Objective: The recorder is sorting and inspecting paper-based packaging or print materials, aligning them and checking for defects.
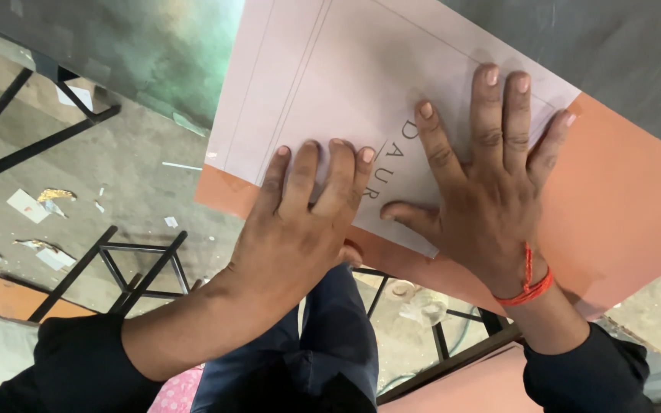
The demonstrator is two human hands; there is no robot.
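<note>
My left hand [300, 222] lies flat, fingers together, on the near edge of a pale white printed sheet [330, 69]. My right hand [483, 183] presses palm down beside it with fingers spread, on the same sheet. An orange thread band circles my right wrist. The white sheet rests on a larger orange board [636, 206], whose edges show along the near and right sides. Both lie on a glass table top [154, 53]. Neither hand grips anything.
Through the glass I see a black metal frame [128, 268], a dusty concrete floor [116, 168] with paper scraps, and my blue trouser legs. Another orange board [476, 382] sits at the bottom right.
</note>
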